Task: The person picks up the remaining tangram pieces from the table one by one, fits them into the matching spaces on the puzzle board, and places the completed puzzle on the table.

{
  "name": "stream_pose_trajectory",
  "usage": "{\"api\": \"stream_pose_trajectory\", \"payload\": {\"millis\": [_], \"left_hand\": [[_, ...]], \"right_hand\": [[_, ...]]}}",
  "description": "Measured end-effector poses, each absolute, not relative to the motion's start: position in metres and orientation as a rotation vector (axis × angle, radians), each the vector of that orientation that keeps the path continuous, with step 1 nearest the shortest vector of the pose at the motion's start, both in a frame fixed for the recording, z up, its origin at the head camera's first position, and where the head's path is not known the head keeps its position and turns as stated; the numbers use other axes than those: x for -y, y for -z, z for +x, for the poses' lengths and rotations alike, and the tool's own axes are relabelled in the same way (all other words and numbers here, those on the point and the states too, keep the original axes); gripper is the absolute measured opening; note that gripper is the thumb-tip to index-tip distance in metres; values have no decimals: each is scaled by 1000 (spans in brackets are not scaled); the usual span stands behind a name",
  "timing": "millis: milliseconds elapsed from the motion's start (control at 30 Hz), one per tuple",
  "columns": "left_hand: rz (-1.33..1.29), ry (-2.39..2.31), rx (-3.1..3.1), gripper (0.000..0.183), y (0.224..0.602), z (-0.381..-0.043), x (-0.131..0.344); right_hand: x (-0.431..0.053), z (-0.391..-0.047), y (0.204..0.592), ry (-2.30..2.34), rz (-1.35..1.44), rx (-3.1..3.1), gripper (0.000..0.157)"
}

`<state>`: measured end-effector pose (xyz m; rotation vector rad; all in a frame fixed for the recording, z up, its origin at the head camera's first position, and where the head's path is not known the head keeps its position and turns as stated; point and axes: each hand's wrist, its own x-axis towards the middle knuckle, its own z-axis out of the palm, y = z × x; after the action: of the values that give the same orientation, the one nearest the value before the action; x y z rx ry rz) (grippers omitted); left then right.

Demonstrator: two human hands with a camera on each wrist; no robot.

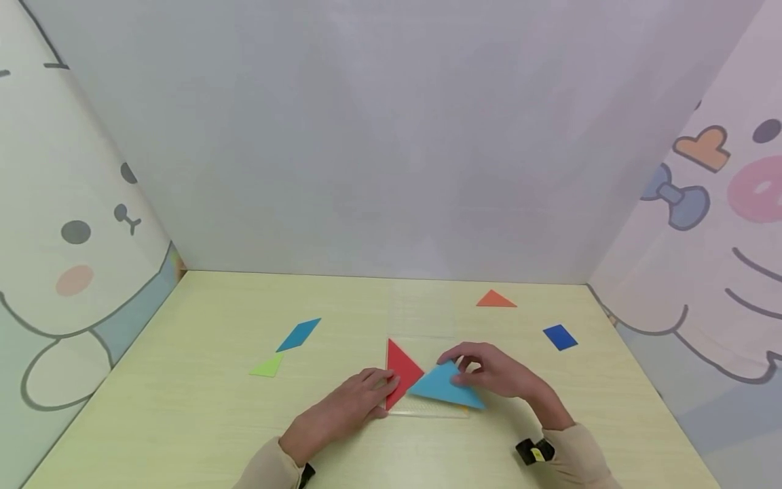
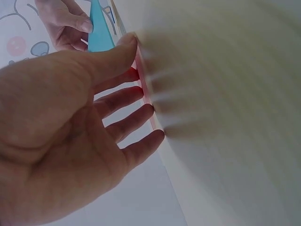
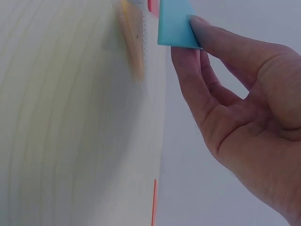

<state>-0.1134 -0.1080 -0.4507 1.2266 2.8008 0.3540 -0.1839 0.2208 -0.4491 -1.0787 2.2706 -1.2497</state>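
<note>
My left hand [image 1: 348, 405] rests its fingers on a red triangle [image 1: 403, 373], which lies on the left part of a clear square tray [image 1: 421, 415]. In the left wrist view, the fingertips [image 2: 151, 110] touch along the tray's edge, fairly straight and spread apart. My right hand [image 1: 497, 371] pinches a large light blue triangle [image 1: 444, 387] between thumb and fingers. It is held tilted over the right of the tray, its left corner near the red triangle. Beneath it, a bit of an orange piece [image 1: 463, 407] shows; most of that is hidden.
A blue parallelogram [image 1: 299, 335] and a light green triangle [image 1: 267, 367] lie at left on the pale wooden table [image 1: 183, 421]. To the right are an orange-red triangle [image 1: 495, 299] and a dark blue square [image 1: 560, 337]. A clear panel [image 1: 421, 309] lies behind the tray.
</note>
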Motion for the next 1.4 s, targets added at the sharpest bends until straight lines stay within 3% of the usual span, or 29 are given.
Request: {"api": "stream_pose_trajectory", "payload": {"millis": [1400], "left_hand": [[1175,-333,-2795,56,454,-116,107]], "right_hand": [[-188,-176,454,1210,-1102,-2237,32]]}}
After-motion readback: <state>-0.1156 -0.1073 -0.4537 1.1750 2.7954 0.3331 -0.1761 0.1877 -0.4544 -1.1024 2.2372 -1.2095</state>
